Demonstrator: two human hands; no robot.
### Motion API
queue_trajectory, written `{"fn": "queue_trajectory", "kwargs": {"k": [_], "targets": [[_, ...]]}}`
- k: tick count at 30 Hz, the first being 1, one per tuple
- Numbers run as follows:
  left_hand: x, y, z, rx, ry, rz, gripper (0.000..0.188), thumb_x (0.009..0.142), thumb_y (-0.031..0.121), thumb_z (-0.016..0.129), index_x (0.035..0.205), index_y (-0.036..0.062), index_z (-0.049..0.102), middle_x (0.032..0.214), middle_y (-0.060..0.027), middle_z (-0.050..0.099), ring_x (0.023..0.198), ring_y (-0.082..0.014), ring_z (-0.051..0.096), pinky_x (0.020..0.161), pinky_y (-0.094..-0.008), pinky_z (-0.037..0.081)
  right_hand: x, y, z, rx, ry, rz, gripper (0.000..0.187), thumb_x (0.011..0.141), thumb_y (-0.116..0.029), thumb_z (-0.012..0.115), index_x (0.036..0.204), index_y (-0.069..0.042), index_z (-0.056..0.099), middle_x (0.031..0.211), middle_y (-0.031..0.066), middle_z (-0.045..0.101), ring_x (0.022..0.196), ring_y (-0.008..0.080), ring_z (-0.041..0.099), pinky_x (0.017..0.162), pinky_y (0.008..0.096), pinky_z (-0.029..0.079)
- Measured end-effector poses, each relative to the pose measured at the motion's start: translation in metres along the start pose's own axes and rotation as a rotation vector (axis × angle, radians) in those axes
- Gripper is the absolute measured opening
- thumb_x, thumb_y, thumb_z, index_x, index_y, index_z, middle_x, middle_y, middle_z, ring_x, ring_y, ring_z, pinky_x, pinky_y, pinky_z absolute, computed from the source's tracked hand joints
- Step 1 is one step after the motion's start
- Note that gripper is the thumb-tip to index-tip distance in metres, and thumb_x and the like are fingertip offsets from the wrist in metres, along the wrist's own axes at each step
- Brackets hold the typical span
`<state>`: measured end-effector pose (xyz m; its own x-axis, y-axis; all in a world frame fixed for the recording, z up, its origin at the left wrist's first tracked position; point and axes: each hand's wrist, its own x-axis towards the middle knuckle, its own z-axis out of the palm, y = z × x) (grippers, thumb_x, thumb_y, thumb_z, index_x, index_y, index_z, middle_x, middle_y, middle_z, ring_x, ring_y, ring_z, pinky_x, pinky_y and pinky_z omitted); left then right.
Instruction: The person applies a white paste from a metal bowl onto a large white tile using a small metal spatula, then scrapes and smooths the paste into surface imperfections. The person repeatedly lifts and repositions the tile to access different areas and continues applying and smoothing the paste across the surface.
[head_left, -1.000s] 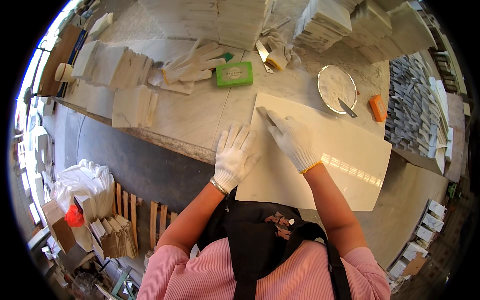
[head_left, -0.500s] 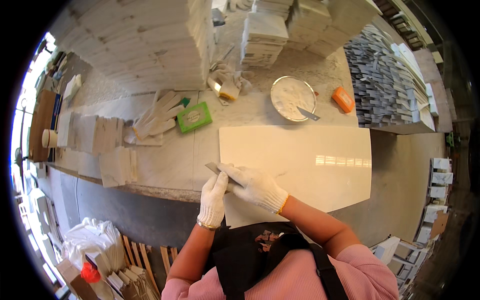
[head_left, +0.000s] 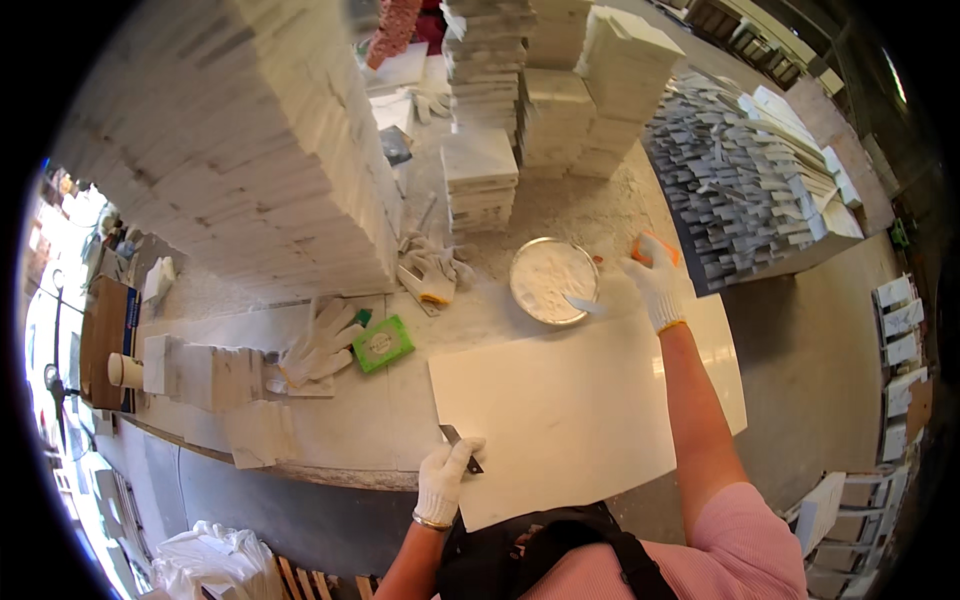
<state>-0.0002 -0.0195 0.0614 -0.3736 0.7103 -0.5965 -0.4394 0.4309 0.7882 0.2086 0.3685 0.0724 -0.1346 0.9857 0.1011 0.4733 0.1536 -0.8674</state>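
My left hand (head_left: pixel 442 478), in a white knit glove, grips a flat metal scraper blade (head_left: pixel 462 448) over the left edge of a large white stone slab (head_left: pixel 560 410). My right hand (head_left: pixel 657 285), gloved too, is stretched out past the slab's far edge. Its fingers close round a small orange block (head_left: pixel 655 248), which they partly cover. Left of that hand stands a round metal-rimmed bowl (head_left: pixel 520 290) of white powder or paste, with another scraper (head_left: pixel 583 304) sticking out of it.
A green box (head_left: pixel 384 344) lies beside loose white gloves (head_left: pixel 318 345). Tall stacks of stone tiles (head_left: pixel 250 150) rise at the far left, with smaller stacks (head_left: pixel 480 175) at the back. Grey strips (head_left: pixel 735 180) are piled at the far right. Part of another person (head_left: pixel 395 30) shows at the back.
My right hand has left the scraper blade and reached far right to the orange block. My left hand keeps the blade. The view has shifted, so the table sits lower.
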Motion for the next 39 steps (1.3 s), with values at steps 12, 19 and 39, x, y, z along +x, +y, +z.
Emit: {"fn": "queue_trajectory", "kwargs": {"k": [12, 19, 39], "targets": [[0.005, 0.007, -0.013, -0.098, -0.022, -0.098, 0.042, 0.099, 0.037, 0.060, 0.112, -0.0023, 0.069, 0.097, -0.0086, 0.072, 0.083, -0.0113, 0.067, 0.071, -0.0240, 0.053, 0.053, 0.051, 0.041, 0.175, -0.209, 0.077, 0.040, 0.080, -0.018, 0.073, 0.117, -0.002, 0.064, 0.097, 0.0003, 0.063, 0.086, 0.0107, 0.060, 0.064, 0.0268, 0.048], [0.014, -0.007, -0.014, -0.163, -0.049, -0.072, 0.041, 0.100, 0.038, 0.059, 0.112, 0.0001, 0.069, 0.096, -0.0068, 0.071, 0.082, -0.0110, 0.067, 0.072, -0.0233, 0.052, -0.020, -0.045, -0.005, 0.345, -0.183, -0.007, 0.032, 0.088, -0.010, 0.066, 0.118, -0.001, 0.062, 0.103, 0.0022, 0.064, 0.092, 0.0103, 0.060, 0.080, 0.0251, 0.048], [0.016, -0.026, -0.029, -0.411, -0.089, 0.033, 0.043, 0.102, 0.038, 0.055, 0.119, -0.0003, 0.064, 0.120, -0.0128, 0.069, 0.099, -0.0217, 0.070, 0.079, -0.0313, 0.055, -0.154, -0.086, 0.113, -0.101, -0.904, -0.221, 0.041, 0.083, -0.026, 0.070, 0.115, -0.001, 0.069, 0.101, 0.0120, 0.068, 0.090, 0.0210, 0.062, 0.081, 0.0326, 0.049]]}}
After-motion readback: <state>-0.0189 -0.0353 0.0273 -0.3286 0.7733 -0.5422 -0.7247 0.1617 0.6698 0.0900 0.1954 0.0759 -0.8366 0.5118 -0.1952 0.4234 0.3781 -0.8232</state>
